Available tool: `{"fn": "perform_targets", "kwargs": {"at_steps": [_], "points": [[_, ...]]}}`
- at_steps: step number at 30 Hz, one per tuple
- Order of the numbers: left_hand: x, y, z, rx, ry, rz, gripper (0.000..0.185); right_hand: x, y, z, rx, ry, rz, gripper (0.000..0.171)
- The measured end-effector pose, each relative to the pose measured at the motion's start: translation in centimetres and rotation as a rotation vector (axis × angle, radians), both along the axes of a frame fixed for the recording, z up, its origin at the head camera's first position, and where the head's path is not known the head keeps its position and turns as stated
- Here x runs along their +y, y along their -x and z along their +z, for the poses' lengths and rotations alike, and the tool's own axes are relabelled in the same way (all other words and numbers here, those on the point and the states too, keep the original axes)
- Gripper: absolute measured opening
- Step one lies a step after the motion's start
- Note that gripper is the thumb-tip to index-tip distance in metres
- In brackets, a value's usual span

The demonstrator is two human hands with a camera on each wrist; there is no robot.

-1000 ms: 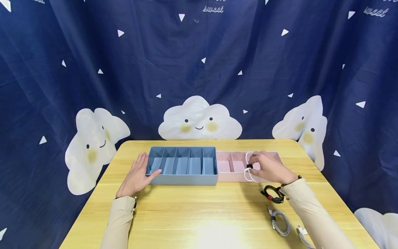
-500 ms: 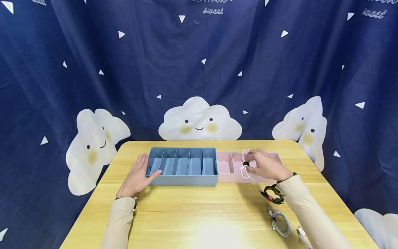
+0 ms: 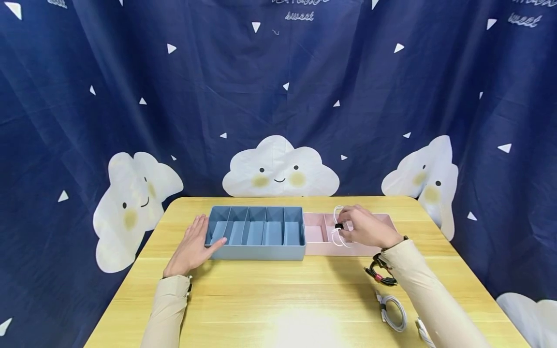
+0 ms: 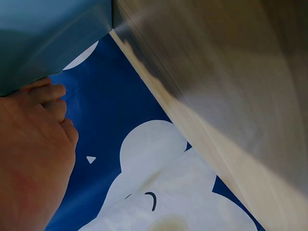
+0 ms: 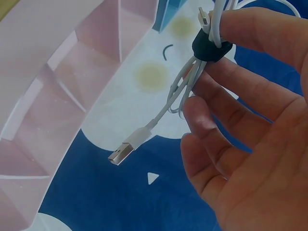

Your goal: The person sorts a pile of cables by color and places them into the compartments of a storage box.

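My right hand [image 3: 363, 228] pinches a coiled white cable [image 3: 337, 227] bound by a black strap, holding it over the pink divided tray [image 3: 314, 249]. In the right wrist view the cable [image 5: 185, 86] hangs from my fingers [image 5: 250, 33] with its USB plug [image 5: 121, 155] dangling free, beside the pink tray [image 5: 57, 91]. My left hand [image 3: 193, 246] lies flat with straight fingers against the left end of the blue divided tray [image 3: 256, 252]; the left wrist view shows its fingers [image 4: 43, 94] touching the blue tray wall [image 4: 48, 33].
On the yellow wooden table [image 3: 278, 295], right of centre, lie a black cable bundle with a red strap [image 3: 381, 271], a grey coiled cable [image 3: 393, 311] and a white cable end [image 3: 424, 331]. A dark blue cloud-print curtain [image 3: 278, 96] hangs behind.
My right hand has carried the white cable leftward along the pink tray, from its right part toward its middle compartments. The left hand has stayed put.
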State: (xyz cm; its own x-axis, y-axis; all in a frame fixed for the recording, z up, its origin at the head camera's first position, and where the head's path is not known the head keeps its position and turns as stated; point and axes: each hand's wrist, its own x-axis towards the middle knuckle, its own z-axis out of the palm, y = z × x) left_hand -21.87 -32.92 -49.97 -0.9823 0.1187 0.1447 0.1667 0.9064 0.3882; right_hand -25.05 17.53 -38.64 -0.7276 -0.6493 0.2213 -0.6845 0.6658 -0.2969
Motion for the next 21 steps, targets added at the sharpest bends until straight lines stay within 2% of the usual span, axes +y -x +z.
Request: {"fn": "perform_targets", "kwargs": {"at_steps": [4, 17, 21], "points": [[0.0, 0.1, -0.1, -0.001, -0.003, -0.002, 0.109, -0.4, 0.4, 0.1, -0.008, -0.011, -0.004, 0.008], [0.1, -0.1, -0.1, -0.008, 0.002, 0.004, 0.109, -1.9, 1.6, 0.3, -0.025, -0.006, 0.053, 0.009], [0.1, -0.1, 0.0, -0.005, 0.008, 0.003, 0.109, -2.5, 1.9, 0.4, -0.049, -0.004, 0.043, 0.01]]}}
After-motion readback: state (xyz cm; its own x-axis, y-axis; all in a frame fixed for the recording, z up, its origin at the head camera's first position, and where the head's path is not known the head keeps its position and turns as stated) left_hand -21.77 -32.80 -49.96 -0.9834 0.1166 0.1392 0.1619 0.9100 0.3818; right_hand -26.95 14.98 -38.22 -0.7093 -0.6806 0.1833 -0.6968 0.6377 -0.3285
